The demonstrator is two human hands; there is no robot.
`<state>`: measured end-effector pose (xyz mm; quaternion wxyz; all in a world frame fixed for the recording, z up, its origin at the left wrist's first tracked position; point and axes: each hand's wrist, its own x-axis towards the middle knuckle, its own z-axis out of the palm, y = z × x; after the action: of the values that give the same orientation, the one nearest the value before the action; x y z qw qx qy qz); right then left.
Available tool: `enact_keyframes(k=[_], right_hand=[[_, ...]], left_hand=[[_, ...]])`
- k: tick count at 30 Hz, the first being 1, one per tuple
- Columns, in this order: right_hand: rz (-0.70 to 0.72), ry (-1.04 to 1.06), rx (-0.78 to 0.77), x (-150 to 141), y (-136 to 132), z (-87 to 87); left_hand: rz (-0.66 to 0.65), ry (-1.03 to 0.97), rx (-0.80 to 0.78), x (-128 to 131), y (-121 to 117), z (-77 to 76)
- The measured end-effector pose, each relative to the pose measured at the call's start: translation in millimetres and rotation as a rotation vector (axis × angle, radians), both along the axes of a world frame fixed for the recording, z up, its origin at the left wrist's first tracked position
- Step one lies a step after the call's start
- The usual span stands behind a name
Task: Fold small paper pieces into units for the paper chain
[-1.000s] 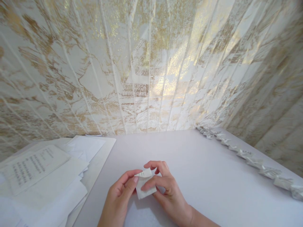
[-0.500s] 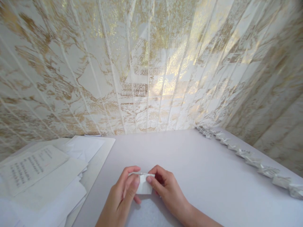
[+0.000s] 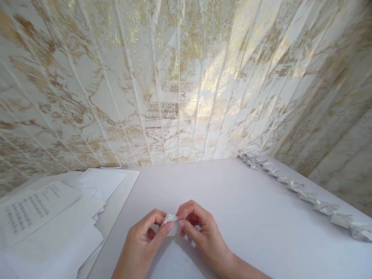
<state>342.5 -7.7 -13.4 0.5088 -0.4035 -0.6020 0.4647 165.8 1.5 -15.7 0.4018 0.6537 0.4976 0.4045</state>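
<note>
A small folded piece of white paper (image 3: 172,228) is between my two hands, just above the white table. My left hand (image 3: 147,236) pinches its left side, thumb in front and fingers behind. At its right edge, my right hand (image 3: 199,228) has thumb and bent forefinger closed on the paper. The fingers hide much of the paper, and its back side does not show.
On the left lies a pile of loose paper sheets (image 3: 72,221), the top one printed (image 3: 37,209). A row of small folded paper pieces (image 3: 325,207) runs along the right table edge. Behind the table (image 3: 232,201) stands a gold-patterned wall covering (image 3: 186,97).
The folded paper has turned and tilted, so less of its face shows. My left fingers have closed in from a looser hold, and the right hand has moved slightly left. The view has shifted a little.
</note>
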Motion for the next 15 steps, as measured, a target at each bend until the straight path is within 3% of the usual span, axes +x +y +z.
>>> enact_keyframes(k=[8,15], right_hand=[[0.065,0.049,-0.237,-2.5,1.2,-4.9],[0.042,0.159,-0.219,-3.2,3.8,-2.4]], left_hand=[[0.003,0.051,-0.126,-1.7,-4.5,-4.1],[-0.001,-0.139,-0.199,1.0,-4.2,5.8]])
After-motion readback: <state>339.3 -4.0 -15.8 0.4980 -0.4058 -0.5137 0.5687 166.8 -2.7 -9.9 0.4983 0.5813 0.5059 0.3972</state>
